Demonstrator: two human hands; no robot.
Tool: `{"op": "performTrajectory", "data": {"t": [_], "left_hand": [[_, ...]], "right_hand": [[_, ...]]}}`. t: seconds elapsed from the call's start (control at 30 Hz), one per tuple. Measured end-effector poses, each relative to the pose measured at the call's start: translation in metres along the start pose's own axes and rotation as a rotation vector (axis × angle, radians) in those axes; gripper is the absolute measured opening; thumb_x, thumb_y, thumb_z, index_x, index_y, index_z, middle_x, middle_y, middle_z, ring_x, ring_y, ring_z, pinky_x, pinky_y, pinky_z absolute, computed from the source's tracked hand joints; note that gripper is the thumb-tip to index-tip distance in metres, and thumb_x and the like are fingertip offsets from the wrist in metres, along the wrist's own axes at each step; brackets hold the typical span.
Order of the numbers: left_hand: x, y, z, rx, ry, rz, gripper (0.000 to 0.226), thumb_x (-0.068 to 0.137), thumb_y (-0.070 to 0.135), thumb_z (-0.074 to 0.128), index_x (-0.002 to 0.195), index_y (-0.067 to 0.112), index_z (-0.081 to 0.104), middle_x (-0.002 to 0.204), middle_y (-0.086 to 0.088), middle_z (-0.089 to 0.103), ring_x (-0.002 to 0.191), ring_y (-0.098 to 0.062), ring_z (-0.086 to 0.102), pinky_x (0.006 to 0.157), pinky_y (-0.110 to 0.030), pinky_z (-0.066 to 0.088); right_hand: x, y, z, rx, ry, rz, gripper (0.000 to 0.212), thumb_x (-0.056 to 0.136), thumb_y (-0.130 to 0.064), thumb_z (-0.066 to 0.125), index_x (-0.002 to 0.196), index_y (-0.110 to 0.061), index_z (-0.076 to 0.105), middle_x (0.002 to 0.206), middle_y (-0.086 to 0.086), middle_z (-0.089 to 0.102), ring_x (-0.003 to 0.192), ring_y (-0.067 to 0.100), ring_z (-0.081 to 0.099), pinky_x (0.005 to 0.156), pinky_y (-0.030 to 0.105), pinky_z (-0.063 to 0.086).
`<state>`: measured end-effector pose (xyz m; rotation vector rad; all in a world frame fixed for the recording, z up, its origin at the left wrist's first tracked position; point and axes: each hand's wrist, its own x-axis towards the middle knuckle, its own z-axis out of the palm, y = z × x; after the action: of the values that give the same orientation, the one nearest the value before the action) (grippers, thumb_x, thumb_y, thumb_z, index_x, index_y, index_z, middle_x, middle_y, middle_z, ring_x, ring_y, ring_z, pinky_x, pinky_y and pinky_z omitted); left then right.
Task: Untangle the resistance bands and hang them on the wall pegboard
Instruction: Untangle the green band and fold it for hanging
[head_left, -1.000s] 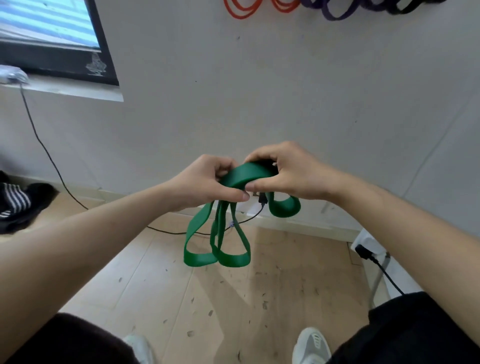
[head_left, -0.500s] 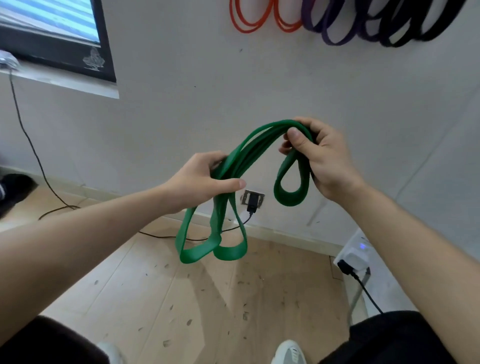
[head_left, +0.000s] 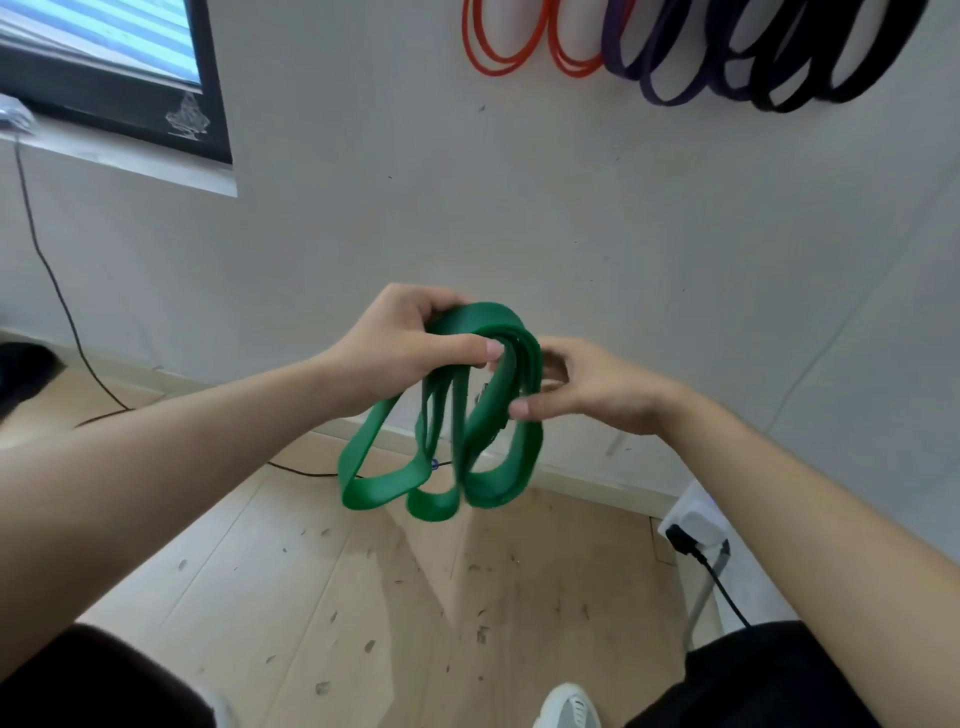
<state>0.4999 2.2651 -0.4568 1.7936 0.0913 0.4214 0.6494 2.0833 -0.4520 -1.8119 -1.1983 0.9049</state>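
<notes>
one green band (head_left: 483, 318), centre frame
left hand (head_left: 395, 348) grips its top fold; right hand (head_left: 587, 389) pinches the right loop beside.

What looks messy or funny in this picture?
The green band is tangled: it hangs from the left hand in several twisted, overlapping loops, while the right hand pinches one strand. The orange bands, purple bands and black bands hang neatly on the wall. Dark flecks dot the floor.

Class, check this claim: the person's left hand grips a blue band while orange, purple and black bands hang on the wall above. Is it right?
Wrong colour: in the head view the left hand grips a green band, not blue. Orange bands, purple bands and black bands do hang on the wall above.
</notes>
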Motion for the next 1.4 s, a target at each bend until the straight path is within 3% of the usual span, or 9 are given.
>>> {"op": "performTrajectory", "data": {"t": [0.13,0.33,0.53,0.7,0.83,1.0,1.1,1.27,1.4], "left_hand": [[0.001,-0.001,-0.003,-0.026,-0.002,0.015,0.024,0.081,0.016,0.082,0.101,0.006,0.076,0.096,-0.023,0.075,0.084,-0.024,0.07,0.088,-0.048,0.056],[0.002,0.007,-0.014,-0.149,0.095,0.029,0.022,0.086,0.008,0.078,0.107,0.009,0.075,0.087,-0.002,0.076,0.075,-0.014,0.066,0.073,-0.025,0.056],[0.01,0.026,-0.016,-0.254,0.258,0.049,0.03,0.087,0.014,0.078,0.114,0.009,0.066,0.101,-0.014,0.076,0.077,-0.02,0.071,0.076,-0.032,0.059],[0.021,0.045,-0.015,-0.136,0.32,0.178,0.039,0.089,0.016,0.077,0.122,0.024,0.059,0.105,-0.007,0.072,0.091,-0.021,0.074,0.084,-0.041,0.061],[0.035,0.071,-0.032,-0.084,0.363,0.261,0.047,0.091,0.02,0.074,0.13,0.032,0.051,0.103,-0.004,0.07,0.087,-0.019,0.072,0.079,-0.04,0.062],[0.076,0.136,-0.063,-0.113,0.477,0.402,0.039,0.094,0.016,0.071,0.123,0.037,0.054,0.101,-0.004,0.067,0.084,-0.031,0.072,0.075,-0.042,0.063],[0.104,0.172,-0.084,-0.158,0.507,0.472,0.03,0.097,0.014,0.066,0.119,0.034,0.06,0.109,0.004,0.066,0.086,-0.022,0.074,0.077,-0.033,0.062],[0.146,0.218,-0.114,-0.175,0.539,0.571,0.028,0.098,0.013,0.063,0.123,0.026,0.064,0.113,0.002,0.065,0.093,-0.026,0.073,0.082,-0.031,0.062],[0.176,0.245,-0.134,-0.213,0.594,0.609,0.025,0.099,0.012,0.062,0.119,0.028,0.065,0.105,0.006,0.065,0.093,-0.028,0.072,0.083,-0.034,0.062]], "right_hand": [[0.01,-0.018,0.019,0.175,0.177,-0.197,0.043,0.085,-0.007,0.073,0.126,-0.006,0.061,0.11,0.004,0.071,0.105,0.017,0.066,0.091,0.031,0.051],[0.019,-0.032,0.027,0.232,0.346,-0.277,0.041,0.085,-0.015,0.074,0.123,-0.016,0.06,0.109,0.014,0.072,0.09,0.026,0.071,0.089,0.039,0.057],[0.027,-0.07,0.028,0.324,0.576,-0.361,0.027,0.09,-0.01,0.07,0.117,-0.014,0.067,0.105,0.012,0.073,0.079,0.022,0.069,0.08,0.041,0.06],[0.036,-0.115,0.013,0.356,0.718,-0.441,0.025,0.094,-0.008,0.065,0.118,-0.011,0.065,0.1,0.009,0.072,0.084,0.019,0.07,0.077,0.034,0.06],[0.047,-0.162,-0.017,0.292,0.743,-0.5,0.024,0.095,-0.01,0.063,0.119,-0.012,0.064,0.103,0.011,0.071,0.083,0.018,0.069,0.077,0.033,0.06],[0.067,-0.232,-0.056,0.188,0.731,-0.584,0.015,0.097,-0.012,0.061,0.112,-0.015,0.064,0.098,0.015,0.068,0.081,0.022,0.064,0.08,0.042,0.06],[0.078,-0.275,-0.082,0.077,0.749,-0.597,0.015,0.098,-0.014,0.061,0.113,-0.014,0.063,0.096,0.013,0.065,0.083,0.023,0.062,0.085,0.049,0.057],[0.088,-0.333,-0.124,-0.128,0.75,-0.605,0.011,0.099,-0.02,0.06,0.109,-0.022,0.062,0.1,0.011,0.069,0.088,0.023,0.067,0.087,0.041,0.058],[0.102,-0.375,-0.153,-0.312,0.714,-0.581,0.013,0.1,-0.018,0.058,0.113,-0.017,0.057,0.091,0.0,0.065,0.067,-0.004,0.067,0.071,0.022,0.053]]}}
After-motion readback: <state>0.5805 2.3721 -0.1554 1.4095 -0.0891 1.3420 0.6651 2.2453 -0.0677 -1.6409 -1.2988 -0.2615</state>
